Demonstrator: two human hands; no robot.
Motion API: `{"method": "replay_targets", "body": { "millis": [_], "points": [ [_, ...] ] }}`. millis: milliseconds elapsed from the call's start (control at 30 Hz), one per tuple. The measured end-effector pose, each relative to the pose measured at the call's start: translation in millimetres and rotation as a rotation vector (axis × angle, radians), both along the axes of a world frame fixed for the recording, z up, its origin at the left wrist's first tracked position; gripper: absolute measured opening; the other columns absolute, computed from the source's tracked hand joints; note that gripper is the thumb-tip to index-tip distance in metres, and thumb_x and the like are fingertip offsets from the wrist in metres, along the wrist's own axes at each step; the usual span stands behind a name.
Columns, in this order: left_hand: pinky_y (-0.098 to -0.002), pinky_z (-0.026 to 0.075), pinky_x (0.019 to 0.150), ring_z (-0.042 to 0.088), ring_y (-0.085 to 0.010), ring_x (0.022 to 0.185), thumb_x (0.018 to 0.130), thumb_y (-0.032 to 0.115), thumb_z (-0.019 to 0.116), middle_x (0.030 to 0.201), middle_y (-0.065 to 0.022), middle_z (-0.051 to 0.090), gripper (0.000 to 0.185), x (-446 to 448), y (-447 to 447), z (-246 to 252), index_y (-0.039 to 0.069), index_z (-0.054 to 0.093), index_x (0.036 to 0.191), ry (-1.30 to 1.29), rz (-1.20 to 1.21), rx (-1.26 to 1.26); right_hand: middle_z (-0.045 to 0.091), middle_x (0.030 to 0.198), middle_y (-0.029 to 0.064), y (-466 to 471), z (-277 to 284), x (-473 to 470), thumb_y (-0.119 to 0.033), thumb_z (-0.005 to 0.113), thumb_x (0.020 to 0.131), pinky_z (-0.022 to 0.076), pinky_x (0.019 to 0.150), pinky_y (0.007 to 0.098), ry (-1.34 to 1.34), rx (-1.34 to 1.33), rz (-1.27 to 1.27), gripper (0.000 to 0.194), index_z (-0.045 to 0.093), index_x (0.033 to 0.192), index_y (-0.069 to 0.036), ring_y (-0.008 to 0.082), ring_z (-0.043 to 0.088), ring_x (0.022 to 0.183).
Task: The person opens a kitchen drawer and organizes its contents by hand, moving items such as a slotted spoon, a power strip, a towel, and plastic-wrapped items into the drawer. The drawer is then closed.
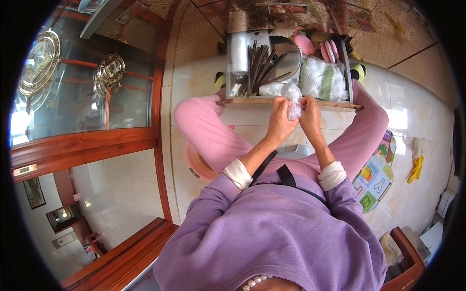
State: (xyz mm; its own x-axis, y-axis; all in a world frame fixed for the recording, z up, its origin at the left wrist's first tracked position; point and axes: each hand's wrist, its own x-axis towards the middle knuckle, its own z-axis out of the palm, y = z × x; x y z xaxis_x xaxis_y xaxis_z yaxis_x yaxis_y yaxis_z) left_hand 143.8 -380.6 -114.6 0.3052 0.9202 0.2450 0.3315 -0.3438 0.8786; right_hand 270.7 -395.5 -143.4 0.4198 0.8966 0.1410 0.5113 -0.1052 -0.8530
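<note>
A bunched clear plastic bag (292, 95) is between my hands, over the front edge of an open drawer (287, 102). My left hand (282, 122) grips its lower left side, and my right hand (310, 114) pinches it from the right. Inside the drawer lie a roll of clear plastic bags or film (239, 54), a bundle of dark sticks (259, 69), a round metal lid or dish (287, 52), another bunched plastic bag (270, 89) and a white and green textured cloth in plastic (323, 78). Pink items (304, 44) sit at the back right.
My knees are spread on both sides of the drawer. A pink basin (198, 162) stands by my left leg. Colourful printed mats or boards (375, 182) lie right of my right leg, with a yellow item (415, 169) farther right. A wood-framed glass door (156, 109) rises at left.
</note>
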Motion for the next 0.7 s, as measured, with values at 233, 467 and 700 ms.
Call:
{"method": "replay_targets", "body": {
  "millis": [233, 467, 700],
  "points": [
    [-0.0393, 0.044, 0.089, 0.053, -0.0345, 0.100, 0.065, 0.002, 0.068, 0.106, -0.0181, 0.048, 0.042, -9, 25, 3, -0.003, 0.050, 0.103, 0.009, 0.019, 0.059, 0.061, 0.089, 0.0137, 15, 25, 9, -0.004, 0.062, 0.082, 0.0480, 0.065, 0.0322, 0.306, -0.181, 0.154, 0.015, 0.056, 0.094, 0.002, 0.0198, 0.059, 0.074],
    [-0.0357, 0.047, 0.086, 0.057, -0.0271, 0.095, 0.067, 0.017, 0.069, 0.103, -0.0161, 0.055, 0.044, -78, 125, 13, -0.003, 0.054, 0.103, -0.024, 0.070, -0.263, 0.066, 0.104, 0.0100, 15, 17, 35, -0.015, 0.063, 0.089, 0.0514, 0.071, 0.0316, 0.356, -0.171, 0.199, 0.032, 0.056, 0.116, 0.000, 0.0186, 0.063, 0.080],
    [-0.0296, 0.049, 0.082, 0.060, -0.0152, 0.093, 0.072, 0.007, 0.068, 0.104, -0.0077, 0.062, 0.049, -112, 198, 20, 0.001, 0.053, 0.118, -0.106, 0.024, -0.482, 0.069, 0.101, 0.0127, 69, -41, 106, -0.016, 0.063, 0.088, 0.0522, 0.078, 0.0346, 0.076, -0.143, 0.044, 0.028, 0.059, 0.112, -0.002, 0.0250, 0.068, 0.094]
  ]
}}
